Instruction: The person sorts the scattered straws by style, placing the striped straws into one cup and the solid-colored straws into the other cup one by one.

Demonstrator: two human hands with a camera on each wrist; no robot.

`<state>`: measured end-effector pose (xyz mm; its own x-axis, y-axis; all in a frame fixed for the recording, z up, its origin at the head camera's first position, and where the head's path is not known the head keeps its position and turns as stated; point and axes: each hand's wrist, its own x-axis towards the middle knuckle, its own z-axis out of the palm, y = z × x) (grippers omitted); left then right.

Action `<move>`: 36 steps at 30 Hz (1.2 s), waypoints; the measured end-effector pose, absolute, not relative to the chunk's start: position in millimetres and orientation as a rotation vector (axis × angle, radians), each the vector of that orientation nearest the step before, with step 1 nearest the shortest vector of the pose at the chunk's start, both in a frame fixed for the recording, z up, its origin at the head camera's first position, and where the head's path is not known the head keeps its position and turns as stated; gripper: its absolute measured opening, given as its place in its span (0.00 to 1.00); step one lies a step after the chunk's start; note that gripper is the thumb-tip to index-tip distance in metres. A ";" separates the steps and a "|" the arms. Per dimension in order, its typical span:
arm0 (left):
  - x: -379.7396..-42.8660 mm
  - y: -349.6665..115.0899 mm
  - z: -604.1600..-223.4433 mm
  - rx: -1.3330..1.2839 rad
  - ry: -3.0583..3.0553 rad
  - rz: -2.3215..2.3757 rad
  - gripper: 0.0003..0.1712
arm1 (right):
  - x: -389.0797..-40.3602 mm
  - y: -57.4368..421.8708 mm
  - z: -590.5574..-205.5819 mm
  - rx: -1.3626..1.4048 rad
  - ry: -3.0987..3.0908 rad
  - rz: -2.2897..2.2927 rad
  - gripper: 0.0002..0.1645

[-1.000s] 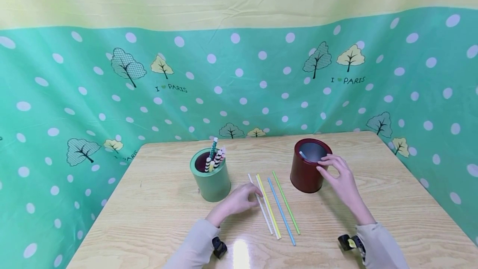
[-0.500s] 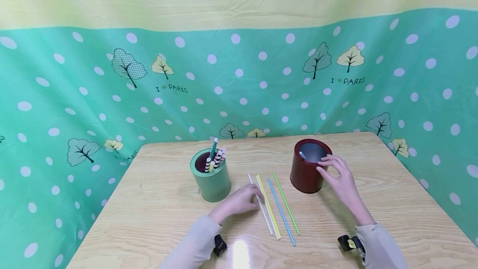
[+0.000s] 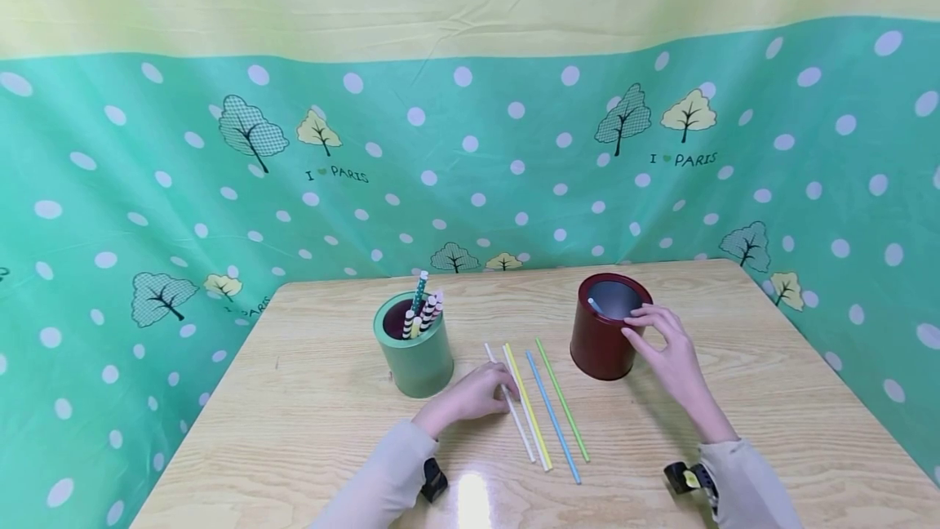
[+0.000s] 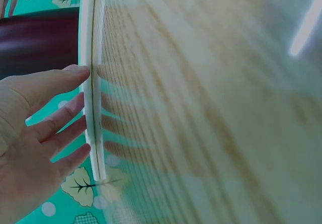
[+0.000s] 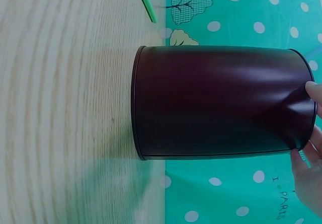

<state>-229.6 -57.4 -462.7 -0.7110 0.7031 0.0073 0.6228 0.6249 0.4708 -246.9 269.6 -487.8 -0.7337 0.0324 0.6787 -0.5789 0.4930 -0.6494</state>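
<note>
The head view showed a person's left hand (image 3: 473,393) bent over a white straw (image 3: 520,429) that lay at the left end of a loose row on the wooden table (image 3: 308,406). In the left wrist view its thumb and fingertips met the straw, spaced along its length; whether they pinched it, I could not tell. Just to its right came a second white straw (image 3: 539,451) close beside a yellow straw (image 3: 529,405), then a blue straw (image 3: 552,417) and a green straw (image 3: 562,399). The right hand (image 3: 670,353) grasped the near right rim of a dark red cup (image 3: 602,347), thumb against the outer wall and fingers bent at the edge. The cup stood upright, with a pale stick (image 3: 595,305) leaning inside. Left of the row, near the left hand, an upright green cup (image 3: 420,366) held several patterned straws (image 3: 429,313). Behind the table hung a dotted green cloth (image 3: 514,162).
</note>
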 end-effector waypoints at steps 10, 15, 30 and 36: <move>-229.5 -58.9 -464.1 1.112 2.658 0.635 0.07 | -268.6 282.2 -518.0 0.349 -2.131 1.112 0.14; -229.1 -59.5 -464.7 1.166 2.656 0.597 0.06 | -260.0 277.2 -507.0 0.383 -2.121 1.143 0.13; -226.2 -57.9 -464.8 1.266 2.681 0.516 0.05 | -247.9 268.7 -486.0 0.399 -2.114 1.183 0.12; -226.4 -57.7 -466.2 1.226 2.682 0.504 0.06 | -270.6 284.2 -522.6 0.344 -2.137 1.138 0.15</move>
<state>-226.4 -57.7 -466.2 -0.6549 0.7557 0.0034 0.7053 0.6096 0.3619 -270.6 284.2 -522.6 -0.7325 0.0812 0.6759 -0.5153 0.5826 -0.6285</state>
